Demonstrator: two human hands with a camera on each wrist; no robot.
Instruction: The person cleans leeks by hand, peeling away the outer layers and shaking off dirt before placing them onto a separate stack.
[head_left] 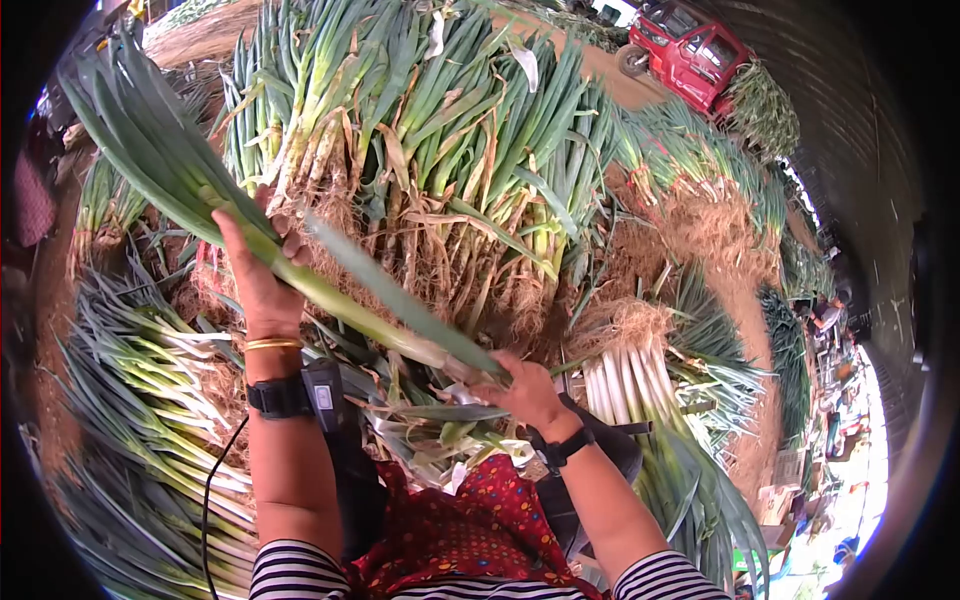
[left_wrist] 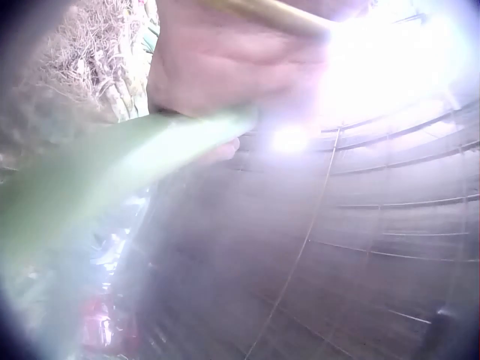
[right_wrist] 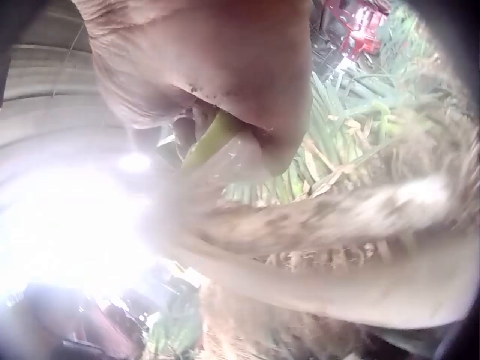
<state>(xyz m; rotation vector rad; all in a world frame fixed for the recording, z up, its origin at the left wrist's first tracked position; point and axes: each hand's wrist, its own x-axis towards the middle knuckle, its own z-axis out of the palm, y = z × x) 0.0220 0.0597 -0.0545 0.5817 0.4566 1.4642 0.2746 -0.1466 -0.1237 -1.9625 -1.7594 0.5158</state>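
Note:
In the head view my left hand (head_left: 265,275) grips a large green onion (head_left: 370,315) by its upper stalk, thumb along the near side. Its leaves fan to the upper left and its pale end slants down toward my right hand (head_left: 530,392). That hand pinches the lower end of a long green leaf (head_left: 400,300), which stands apart from the stalk above it. The right wrist view has the fingers curled round a yellow-green piece of leaf (right_wrist: 214,139), with the pale stalk (right_wrist: 360,281) blurred below. A blurred green leaf (left_wrist: 112,169) crosses below the palm in the left wrist view.
Tall bundles of green onions (head_left: 420,150) with dry leaves and roots stand ahead. Cleaned green onions (head_left: 160,390) lie at the left, and a bundle with white stalks (head_left: 630,385) at the right. Loose peelings (head_left: 450,430) lie before me. A red vehicle (head_left: 690,55) is farther back.

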